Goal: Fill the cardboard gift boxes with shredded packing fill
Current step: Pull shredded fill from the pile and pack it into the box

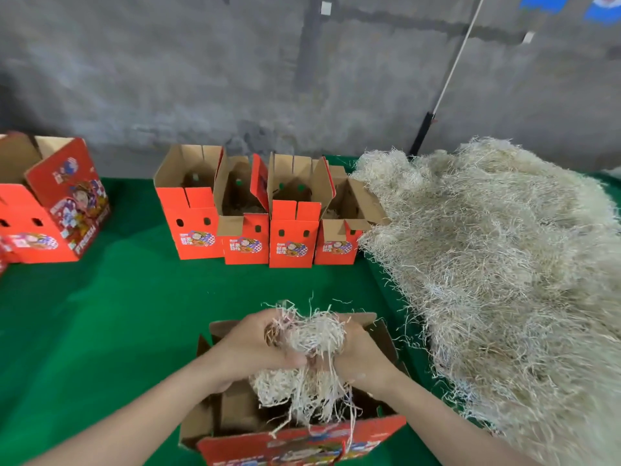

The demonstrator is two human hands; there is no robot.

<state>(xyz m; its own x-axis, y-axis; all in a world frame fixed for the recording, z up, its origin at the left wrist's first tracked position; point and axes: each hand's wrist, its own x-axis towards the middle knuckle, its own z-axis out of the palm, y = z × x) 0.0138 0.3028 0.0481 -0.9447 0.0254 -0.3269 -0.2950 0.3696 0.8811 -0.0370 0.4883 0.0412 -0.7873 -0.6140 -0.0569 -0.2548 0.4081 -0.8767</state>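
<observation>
1. Shredded packing fill first: we've got a wad of it bunched up right over the nearest gift box. Strands trail down into the box, and some fill is already in there.
2. Our left hand and right hand both have fingers curled round the wad, squeezing it from either side.
3. Handling-wise, we'd guess it's featherlight, springy and messy. It should squash down easily but tangle and shed bits everywhere. Best grabbed as a loose handful from the sides, then pushed down into the box rather than dropped.
4. Just right of that box, the big pile of the same stuff sprawls over the green table, so refills are close.
5. Further back, a row of four open boxes stands side by side, and the rightmost one touches the pile. At least two seem to have fill inside, but we can't tell how much.
6. Far left, a larger open box stands well apart.
</observation>
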